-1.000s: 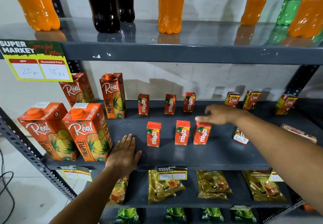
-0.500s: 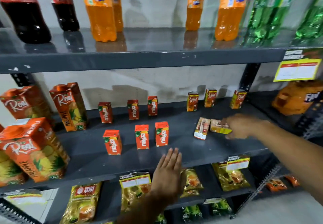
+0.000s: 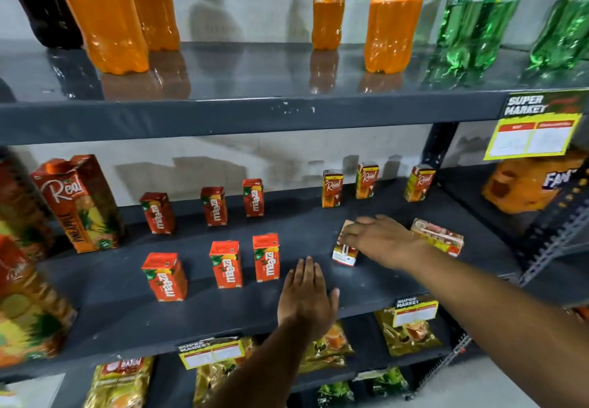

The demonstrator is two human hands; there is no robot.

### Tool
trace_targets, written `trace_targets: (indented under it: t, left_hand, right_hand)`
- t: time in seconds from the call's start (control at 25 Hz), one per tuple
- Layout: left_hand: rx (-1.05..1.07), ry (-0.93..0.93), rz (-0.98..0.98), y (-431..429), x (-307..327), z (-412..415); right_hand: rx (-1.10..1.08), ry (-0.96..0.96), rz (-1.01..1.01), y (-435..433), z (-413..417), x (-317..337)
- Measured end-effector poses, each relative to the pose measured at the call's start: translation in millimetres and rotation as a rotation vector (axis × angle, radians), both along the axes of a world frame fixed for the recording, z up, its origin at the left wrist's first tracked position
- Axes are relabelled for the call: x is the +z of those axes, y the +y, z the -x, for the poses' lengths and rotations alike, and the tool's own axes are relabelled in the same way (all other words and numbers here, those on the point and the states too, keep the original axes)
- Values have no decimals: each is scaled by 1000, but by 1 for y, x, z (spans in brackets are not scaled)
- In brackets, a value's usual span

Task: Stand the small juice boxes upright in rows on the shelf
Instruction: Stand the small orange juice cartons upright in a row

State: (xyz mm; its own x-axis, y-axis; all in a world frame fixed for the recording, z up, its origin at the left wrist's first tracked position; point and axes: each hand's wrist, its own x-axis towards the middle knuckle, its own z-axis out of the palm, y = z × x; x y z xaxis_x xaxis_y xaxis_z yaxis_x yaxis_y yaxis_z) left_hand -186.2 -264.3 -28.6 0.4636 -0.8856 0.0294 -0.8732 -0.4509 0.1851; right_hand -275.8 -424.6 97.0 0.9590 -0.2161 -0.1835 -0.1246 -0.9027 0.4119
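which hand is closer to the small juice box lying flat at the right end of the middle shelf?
Right. The right hand sits just left of the lying juice box, reaching over another fallen box. The left hand rests flat near the shelf's front edge, farther left.

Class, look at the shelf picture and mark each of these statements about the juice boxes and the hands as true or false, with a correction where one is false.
1. Six red small juice boxes stand upright in two rows. True.
2. The left hand holds a box. False: it lies flat and open on the middle shelf.
3. The right hand reaches over a box lying down. True.
4. Another box lies on its side to the right of that hand. True.
5. Three yellow small boxes at the back lie flat. False: they stand upright.
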Motion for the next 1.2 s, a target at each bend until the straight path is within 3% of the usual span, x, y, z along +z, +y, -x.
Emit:
trace_targets:
  t: [0.16,0.24,0.36,0.52,0.68,0.84,0.96,1.08,1.2]
  left_hand:
    - [0,16,23,2,-3,-2]
    - [-2,5,32,2,-4,-3]
    - [-17,-6,36,1,-3,-4]
    - [-23,-13,16,3,-2,-2]
    - [-3,-28,-10,2,-1,-3]
    - [15,-51,-14,1,-2,-1]
    - [25,-71,8,1,-1,-2]
    - [40,-70,6,1,0,1]
    - [46,-72,-4,1,0,0]
  right_hand:
    - [40,65,-29,-18,-26,-30]
    - [39,-14,-106,-25,-28,-33]
    - [-125,-423,-330,-32,-31,-32]
    - [-618,-1010,-713,-14,-40,-35]
    - [-725,-1248,-857,11,-38,-61]
    - [-678,-1161,-955,5,-37,-58]
    - [-599,-1030,-842,-8,-39,-38]
    - [-501,-697,-594,-18,-46,-12]
    - [-377,-381,-546,-28,-56,9]
